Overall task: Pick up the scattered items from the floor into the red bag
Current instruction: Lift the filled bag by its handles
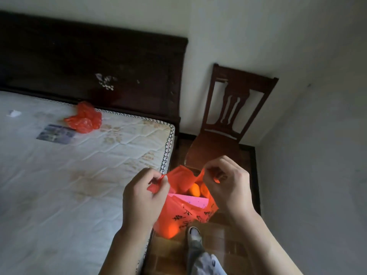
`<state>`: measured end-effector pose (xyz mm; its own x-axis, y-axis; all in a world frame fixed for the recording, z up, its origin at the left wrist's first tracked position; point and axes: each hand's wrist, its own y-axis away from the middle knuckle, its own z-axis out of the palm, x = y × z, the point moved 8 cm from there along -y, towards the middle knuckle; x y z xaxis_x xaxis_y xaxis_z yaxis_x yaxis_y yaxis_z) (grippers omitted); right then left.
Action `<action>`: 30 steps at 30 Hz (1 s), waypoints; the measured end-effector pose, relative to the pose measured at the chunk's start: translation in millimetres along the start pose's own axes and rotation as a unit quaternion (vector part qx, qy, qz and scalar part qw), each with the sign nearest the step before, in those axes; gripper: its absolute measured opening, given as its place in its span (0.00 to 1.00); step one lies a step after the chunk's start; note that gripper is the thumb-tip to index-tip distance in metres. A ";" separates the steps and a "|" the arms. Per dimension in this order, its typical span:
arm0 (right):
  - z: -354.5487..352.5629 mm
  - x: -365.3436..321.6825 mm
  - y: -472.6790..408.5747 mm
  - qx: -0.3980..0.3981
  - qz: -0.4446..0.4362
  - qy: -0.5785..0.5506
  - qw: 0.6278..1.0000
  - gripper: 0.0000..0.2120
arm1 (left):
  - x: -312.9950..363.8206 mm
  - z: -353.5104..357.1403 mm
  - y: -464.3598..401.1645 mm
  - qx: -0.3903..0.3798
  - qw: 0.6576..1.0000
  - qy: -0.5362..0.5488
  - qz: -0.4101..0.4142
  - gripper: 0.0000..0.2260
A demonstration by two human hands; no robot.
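Head view: red bag (pixel 184 217) hangs between both hands' grips.

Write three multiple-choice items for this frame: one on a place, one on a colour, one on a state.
1. Where does the crumpled red plastic bag lie?
A. on the mattress
B. on the wooden chair
C. on the floor

2. What colour is the flat sheet inside the held red bag?
A. green
B. pink
C. white

3. How is the held red bag's mouth?
A. knotted shut
B. pulled open by the left hand and right hand
C. folded flat

Answers: 1 A, it rests near the dark headboard; 2 B, pink shows beside the orange fruit; 3 B, each hand pinches a handle.
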<state>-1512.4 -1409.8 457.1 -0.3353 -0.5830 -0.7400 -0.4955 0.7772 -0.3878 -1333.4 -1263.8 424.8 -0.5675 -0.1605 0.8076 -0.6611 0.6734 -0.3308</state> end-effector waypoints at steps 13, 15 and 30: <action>25.9 -92.0 -90.9 -0.099 -0.107 -0.045 0.988 0.09 | 44.2 -98.0 -44.2 0.133 0.989 -0.061 -0.033 0.12; 33.9 -100.4 -103.9 -0.116 -0.122 -0.059 0.984 0.09 | 46.4 -107.5 -50.2 0.156 0.984 -0.070 -0.040 0.12; 107.7 -158.6 -143.0 -0.215 -0.251 -0.202 0.922 0.09 | 68.1 -170.4 3.0 0.326 0.923 -0.141 -0.150 0.09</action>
<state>-1302.1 -1403.0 570.7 0.3056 -0.6400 -0.7050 -0.8074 0.2182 -0.5481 -1290.4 -1149.7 562.0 -0.3556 -0.5121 0.7819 -0.9117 0.0058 -0.4109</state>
